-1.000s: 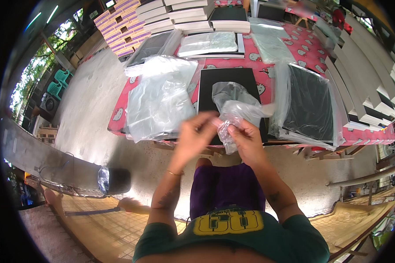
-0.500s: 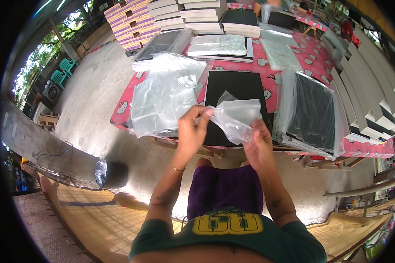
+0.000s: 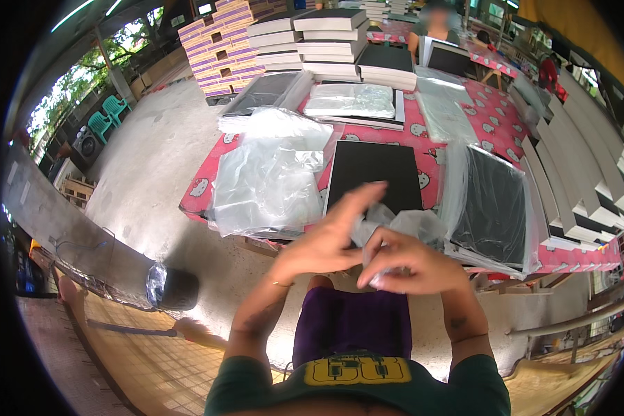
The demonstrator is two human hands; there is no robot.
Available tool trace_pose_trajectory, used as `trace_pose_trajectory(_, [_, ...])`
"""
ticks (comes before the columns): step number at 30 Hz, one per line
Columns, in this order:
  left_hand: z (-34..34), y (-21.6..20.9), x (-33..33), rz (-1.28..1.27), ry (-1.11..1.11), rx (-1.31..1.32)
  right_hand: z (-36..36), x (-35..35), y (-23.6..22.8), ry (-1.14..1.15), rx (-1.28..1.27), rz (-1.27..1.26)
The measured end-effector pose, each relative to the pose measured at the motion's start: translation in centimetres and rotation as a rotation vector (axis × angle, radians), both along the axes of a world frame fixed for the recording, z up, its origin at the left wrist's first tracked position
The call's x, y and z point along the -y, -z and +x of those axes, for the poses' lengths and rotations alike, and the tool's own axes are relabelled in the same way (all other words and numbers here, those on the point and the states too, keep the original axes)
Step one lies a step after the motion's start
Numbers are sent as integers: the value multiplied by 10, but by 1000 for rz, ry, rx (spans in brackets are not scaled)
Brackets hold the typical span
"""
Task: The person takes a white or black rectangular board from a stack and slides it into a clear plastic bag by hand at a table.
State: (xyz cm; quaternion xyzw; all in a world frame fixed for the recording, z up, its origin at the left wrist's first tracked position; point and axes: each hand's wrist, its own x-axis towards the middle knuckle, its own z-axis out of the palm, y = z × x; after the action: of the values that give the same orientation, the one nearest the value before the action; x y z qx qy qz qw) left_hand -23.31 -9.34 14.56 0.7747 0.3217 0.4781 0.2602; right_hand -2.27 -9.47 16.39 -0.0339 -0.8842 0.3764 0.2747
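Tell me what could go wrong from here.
The crumpled clear plastic bunched in the right hand might crease or tear.
The loose clear bags at the pink table's front edge might slide off.
The left forearm, close to those bags, might drag them.

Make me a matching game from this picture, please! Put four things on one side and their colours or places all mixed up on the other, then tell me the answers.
Things:
1. Crumpled clear plastic
2. Plastic chairs
3. Tablecloth
4. Shorts

Colours and places:
A. Purple
B. Held in the person's right hand
C. Pink with white figures
D. Green

Right pairs: 1-B, 2-D, 3-C, 4-A
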Motion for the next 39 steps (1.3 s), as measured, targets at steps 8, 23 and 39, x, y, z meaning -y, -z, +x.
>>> trace_pose_trajectory(8, [-7, -20, 0, 89, -57, -508, 85, -36, 20, 1446, 617, 506])
trace_pose_trajectory(23, [-17, 50, 30, -437, 619, -444, 118, -12, 94, 198, -430, -1069])
trace_pose_trajectory(39, [-76, 138, 56, -1267, -23, 339, 113, 53, 193, -26, 105, -1145])
